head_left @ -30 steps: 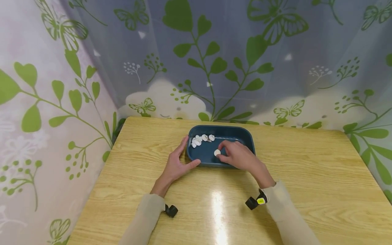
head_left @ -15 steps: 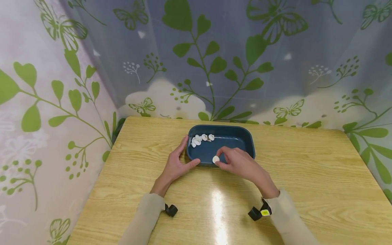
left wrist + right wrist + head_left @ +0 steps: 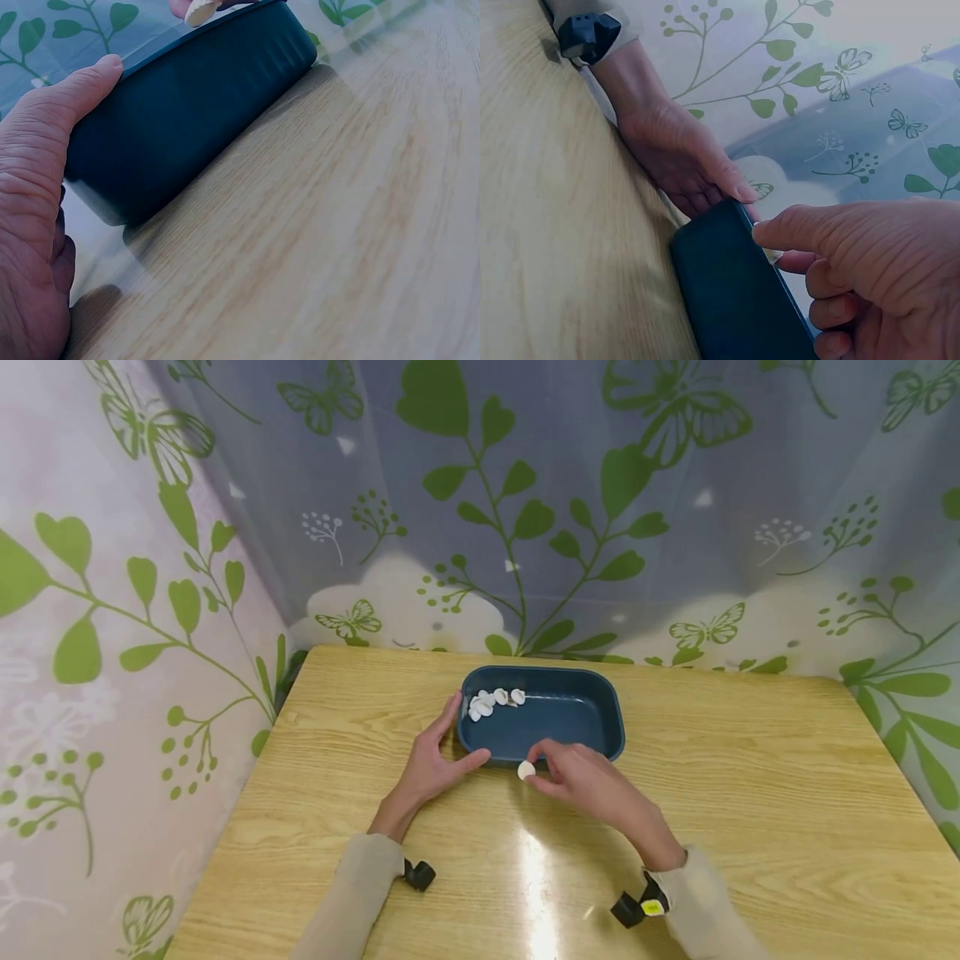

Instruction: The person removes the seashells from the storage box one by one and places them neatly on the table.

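Observation:
A dark blue rectangular dish stands on the wooden table. My left hand holds its left end, the thumb on the near rim and the fingers along the end wall. Between thumb and forefinger my right hand pinches a small round white shell-like piece, just over the dish's near rim. In the left wrist view this piece shows a cream, rounded edge. Several similar white pieces lie in the dish's far left corner, in a cluster and a short row. Their exact kind is hard to tell.
The table spreads around the dish, with a bright light reflection near the front. Behind it and at the sides hang curtains printed with leaves and butterflies. Each wrist wears a small black camera.
My right hand has drawn the pinched white piece from over the dish's floor toward me, to its near rim. My left hand and the dish have stayed put.

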Demonstrator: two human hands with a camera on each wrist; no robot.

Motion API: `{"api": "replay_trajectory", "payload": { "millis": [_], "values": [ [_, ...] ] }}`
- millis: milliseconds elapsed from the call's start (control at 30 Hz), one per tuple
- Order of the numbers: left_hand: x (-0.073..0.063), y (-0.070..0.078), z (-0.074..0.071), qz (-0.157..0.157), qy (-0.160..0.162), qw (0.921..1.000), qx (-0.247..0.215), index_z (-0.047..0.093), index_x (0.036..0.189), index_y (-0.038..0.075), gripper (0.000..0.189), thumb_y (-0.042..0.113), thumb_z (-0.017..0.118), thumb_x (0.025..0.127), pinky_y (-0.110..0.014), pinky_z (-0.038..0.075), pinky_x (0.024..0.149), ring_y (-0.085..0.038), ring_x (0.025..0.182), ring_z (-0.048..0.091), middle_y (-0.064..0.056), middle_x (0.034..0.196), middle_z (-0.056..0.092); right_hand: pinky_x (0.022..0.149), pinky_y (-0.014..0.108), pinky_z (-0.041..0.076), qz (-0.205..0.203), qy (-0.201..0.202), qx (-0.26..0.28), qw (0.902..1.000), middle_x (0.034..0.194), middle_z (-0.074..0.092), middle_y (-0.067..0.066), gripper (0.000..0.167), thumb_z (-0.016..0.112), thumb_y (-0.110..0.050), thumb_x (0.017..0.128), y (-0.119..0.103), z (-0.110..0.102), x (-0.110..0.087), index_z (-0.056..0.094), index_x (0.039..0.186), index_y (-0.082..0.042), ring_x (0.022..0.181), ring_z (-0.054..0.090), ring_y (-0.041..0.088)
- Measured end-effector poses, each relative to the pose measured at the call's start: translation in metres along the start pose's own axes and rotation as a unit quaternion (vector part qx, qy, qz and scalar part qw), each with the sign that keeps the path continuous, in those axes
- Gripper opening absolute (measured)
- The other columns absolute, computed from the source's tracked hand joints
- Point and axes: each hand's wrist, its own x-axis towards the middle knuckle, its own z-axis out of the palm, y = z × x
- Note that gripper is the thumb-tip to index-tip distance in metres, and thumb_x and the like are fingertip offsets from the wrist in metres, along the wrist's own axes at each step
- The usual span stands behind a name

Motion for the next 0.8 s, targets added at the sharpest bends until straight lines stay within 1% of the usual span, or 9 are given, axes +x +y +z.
{"api": "replay_trajectory", "payload": {
  "millis": [200, 300, 433, 533, 667, 767, 800],
  "values": [
    [0.001, 0.0, 0.0, -0.001, 0.002, 1.0, 0.001, 0.024, 0.168, 0.025, 0.104, 0.057, 0.081, 0.087, -0.049, 0.024, 0.127, -0.015, 0.158, 0.02, -0.006, 0.173, 0.024, 0.05, 0.02, 0.033, -0.015, 0.001, -0.01, 0.9998, 0.065, 0.044, -0.012, 0.021, 0.075, -0.022, 0.099, -0.004, 0.006, -0.003, 0.068, 0.114, -0.009, 0.054, 0.038, 0.0],
    [0.001, 0.001, 0.0, -0.001, 0.003, 1.0, 0.001, 0.024, 0.168, 0.023, 0.104, 0.056, 0.082, 0.087, -0.049, 0.025, 0.127, -0.016, 0.158, 0.021, -0.006, 0.173, 0.025, 0.05, 0.02, 0.035, -0.031, 0.001, -0.02, 0.9993, 0.065, 0.046, -0.013, 0.021, 0.075, -0.023, 0.099, -0.006, 0.012, -0.002, 0.069, 0.113, -0.009, 0.055, 0.039, -0.001],
    [0.0, 0.001, 0.0, -0.004, 0.003, 1.0, 0.002, 0.025, 0.168, 0.024, 0.104, 0.054, 0.083, 0.086, -0.048, 0.025, 0.127, -0.016, 0.158, 0.022, -0.002, 0.172, 0.025, 0.054, 0.02, 0.04, -0.055, -0.006, -0.025, 0.9982, 0.065, 0.049, -0.014, 0.022, 0.075, -0.024, 0.099, -0.009, 0.022, -0.002, 0.069, 0.112, -0.008, 0.057, 0.042, -0.001],
    [0.0, 0.002, 0.001, -0.005, 0.005, 1.0, 0.0, 0.025, 0.168, 0.027, 0.104, 0.052, 0.084, 0.086, -0.047, 0.025, 0.127, -0.017, 0.158, 0.023, 0.002, 0.172, 0.025, 0.056, 0.021, 0.042, -0.062, -0.014, -0.025, 0.9976, 0.064, 0.05, -0.015, 0.022, 0.075, -0.024, 0.099, -0.011, 0.03, -0.001, 0.068, 0.112, -0.008, 0.057, 0.044, -0.002],
    [-0.001, 0.003, 0.001, -0.001, 0.01, 1.0, -0.001, 0.025, 0.167, 0.029, 0.101, 0.042, 0.086, 0.087, -0.05, 0.026, 0.127, -0.019, 0.157, 0.024, 0.003, 0.171, 0.026, 0.051, 0.019, 0.037, -0.068, -0.02, -0.028, 0.9971, 0.062, 0.045, -0.016, 0.021, 0.075, -0.024, 0.099, -0.011, 0.039, 0.0, 0.068, 0.113, -0.009, 0.055, 0.04, -0.003],
    [0.0, 0.003, 0.001, 0.0, 0.012, 0.9999, 0.001, 0.026, 0.167, 0.029, 0.101, 0.041, 0.086, 0.087, -0.051, 0.026, 0.126, -0.02, 0.157, 0.025, 0.004, 0.171, 0.026, 0.048, 0.019, 0.031, -0.065, -0.024, -0.028, 0.9972, 0.06, 0.042, -0.016, 0.019, 0.074, -0.025, 0.099, -0.01, 0.046, 0.002, 0.068, 0.111, -0.01, 0.053, 0.036, -0.003],
    [0.0, 0.002, 0.001, -0.001, 0.013, 0.9999, 0.003, 0.026, 0.167, 0.03, 0.101, 0.044, 0.086, 0.087, -0.05, 0.026, 0.126, -0.019, 0.157, 0.025, 0.005, 0.171, 0.026, 0.047, 0.019, 0.031, -0.061, -0.026, -0.03, 0.9973, 0.061, 0.042, -0.015, 0.019, 0.074, -0.026, 0.1, -0.009, 0.048, 0.003, 0.069, 0.111, -0.011, 0.053, 0.036, -0.002]
  ]
}}
